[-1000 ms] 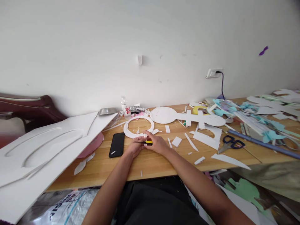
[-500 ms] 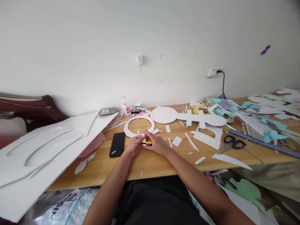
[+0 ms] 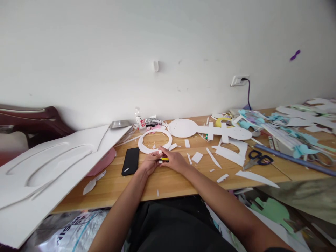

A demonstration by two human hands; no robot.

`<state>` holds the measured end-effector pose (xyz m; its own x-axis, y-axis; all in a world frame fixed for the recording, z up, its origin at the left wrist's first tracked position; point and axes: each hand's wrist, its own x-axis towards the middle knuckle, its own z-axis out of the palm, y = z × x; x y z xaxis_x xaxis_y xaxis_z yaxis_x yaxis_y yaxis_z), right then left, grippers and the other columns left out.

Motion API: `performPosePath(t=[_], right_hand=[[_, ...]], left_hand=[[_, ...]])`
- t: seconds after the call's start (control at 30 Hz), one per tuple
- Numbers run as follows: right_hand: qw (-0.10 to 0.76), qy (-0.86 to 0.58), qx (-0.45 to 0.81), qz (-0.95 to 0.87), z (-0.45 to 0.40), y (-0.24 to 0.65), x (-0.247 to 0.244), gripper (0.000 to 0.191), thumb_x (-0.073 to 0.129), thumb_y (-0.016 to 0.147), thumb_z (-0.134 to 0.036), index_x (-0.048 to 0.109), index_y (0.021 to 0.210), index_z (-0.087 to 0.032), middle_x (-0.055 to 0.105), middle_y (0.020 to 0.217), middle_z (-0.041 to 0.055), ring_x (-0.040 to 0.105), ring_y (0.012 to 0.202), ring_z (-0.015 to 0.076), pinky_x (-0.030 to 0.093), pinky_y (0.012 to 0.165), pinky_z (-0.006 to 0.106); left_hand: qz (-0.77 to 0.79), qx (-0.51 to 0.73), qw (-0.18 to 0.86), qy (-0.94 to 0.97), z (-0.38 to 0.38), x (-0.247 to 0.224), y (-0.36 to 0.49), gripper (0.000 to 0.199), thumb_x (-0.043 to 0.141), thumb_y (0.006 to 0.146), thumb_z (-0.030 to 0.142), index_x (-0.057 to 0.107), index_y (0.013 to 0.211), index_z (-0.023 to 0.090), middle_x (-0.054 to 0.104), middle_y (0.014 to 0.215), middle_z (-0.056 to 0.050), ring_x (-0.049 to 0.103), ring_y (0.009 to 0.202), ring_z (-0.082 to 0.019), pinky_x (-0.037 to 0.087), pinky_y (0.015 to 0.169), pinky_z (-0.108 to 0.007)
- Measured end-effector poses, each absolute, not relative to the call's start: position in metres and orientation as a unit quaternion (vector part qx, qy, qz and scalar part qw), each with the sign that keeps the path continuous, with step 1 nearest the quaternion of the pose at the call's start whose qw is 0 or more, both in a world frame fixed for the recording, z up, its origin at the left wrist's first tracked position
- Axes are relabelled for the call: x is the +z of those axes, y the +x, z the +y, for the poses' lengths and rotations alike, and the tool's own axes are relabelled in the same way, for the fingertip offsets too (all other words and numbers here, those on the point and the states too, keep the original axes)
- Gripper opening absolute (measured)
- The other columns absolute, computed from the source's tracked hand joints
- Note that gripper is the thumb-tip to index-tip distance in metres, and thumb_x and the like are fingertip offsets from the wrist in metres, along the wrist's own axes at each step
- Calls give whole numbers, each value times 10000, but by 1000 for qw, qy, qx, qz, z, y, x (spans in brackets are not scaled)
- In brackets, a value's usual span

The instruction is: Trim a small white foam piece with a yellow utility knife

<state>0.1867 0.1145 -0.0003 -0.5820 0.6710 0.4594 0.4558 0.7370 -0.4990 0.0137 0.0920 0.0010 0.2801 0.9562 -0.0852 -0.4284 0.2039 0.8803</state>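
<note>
Close together over the table, both hands meet at a small white foam piece (image 3: 160, 152). My left hand (image 3: 150, 163) pinches it between closed fingers. My right hand (image 3: 175, 160) is closed around a yellow craft knife (image 3: 165, 159), whose thin dark blade points left against the foam. Much of the knife's handle is hidden by the fingers. Just beyond the hands lies a white foam ring (image 3: 140, 142). A black phone (image 3: 130, 161) with a white scrap on it rests left of my left hand.
White foam scraps (image 3: 197, 157) litter the wooden table (image 3: 181, 183). Dark-handled scissors (image 3: 259, 158) and a blue tube (image 3: 291, 159) lie to the right. A large white board (image 3: 52, 168) overhangs the left side. A bottle (image 3: 141, 121) stands near the wall, beside an oval foam shape (image 3: 183, 128).
The knife blade, previously stretched out across the left fingers, now shows less, and the white piece sits a little differently in the fingers. The whole view has shifted slightly.
</note>
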Motion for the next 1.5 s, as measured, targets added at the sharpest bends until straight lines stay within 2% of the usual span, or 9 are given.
performPosePath(t=[0.23,0.57,0.8,1.1,1.2,1.27,1.37,1.43,1.5], right_hand=[[333,-302,194,-872,119,185,3,923,793,721,-299,281,1485,-377,576,1364,-1,630,1143,233,529,914,335],[322,-348,219,-853,115,188,3,893,736,762,-251,247,1497,-389,602,1322,-40,673,1046,224,551,886,340],[336,-318,200,-864,114,179,-6,811,677,830,-251,239,1503,-361,507,1429,-3,611,1167,224,518,959,345],[320,-291,160,-887,123,181,-10,993,728,777,-195,97,1531,-337,483,1450,68,588,1201,239,502,976,367],[327,-282,186,-883,121,181,-1,975,745,776,-249,128,1527,-322,486,1448,75,582,1205,241,493,979,356],[364,-311,216,-851,117,182,4,901,755,774,-333,225,1503,-306,596,1328,70,653,1065,228,527,904,325],[463,-382,220,-769,111,183,9,588,699,818,-378,466,1348,-278,665,1134,73,665,803,188,553,762,307],[503,-395,215,-738,108,183,11,362,667,840,-378,578,1170,-259,657,1062,76,641,812,193,545,767,325],[504,-387,225,-739,107,182,12,245,663,839,-377,615,1041,-247,652,990,67,632,853,202,538,790,333]], left_hand=[[332,494,700,396,92,4,15,366,815,692,332,695,932,82,735,878,-129,684,731,-180,527,600,-232],[346,510,687,385,94,8,18,388,793,716,300,695,1029,91,738,918,-109,692,792,-203,531,667,-263],[354,518,682,377,93,12,9,369,806,694,318,720,986,109,745,858,-88,693,771,-198,514,762,-293],[359,528,685,351,100,3,10,344,817,677,313,732,951,121,741,853,-73,669,722,-162,503,710,-257],[385,549,645,367,103,1,10,371,814,673,299,728,997,140,744,880,-62,663,745,-168,501,713,-257],[420,563,595,390,102,1,12,382,812,664,282,730,1015,154,746,917,-57,665,791,-185,499,737,-262],[479,572,510,428,96,4,17,372,793,663,240,736,1026,178,745,985,-54,667,855,-201,490,784,-265],[501,567,465,460,91,5,20,377,772,666,195,739,1041,201,743,1019,-49,663,914,-211,479,838,-268],[512,560,431,488,85,5,24,403,752,660,148,740,1055,227,741,1034,-42,654,959,-224,467,879,-273]])
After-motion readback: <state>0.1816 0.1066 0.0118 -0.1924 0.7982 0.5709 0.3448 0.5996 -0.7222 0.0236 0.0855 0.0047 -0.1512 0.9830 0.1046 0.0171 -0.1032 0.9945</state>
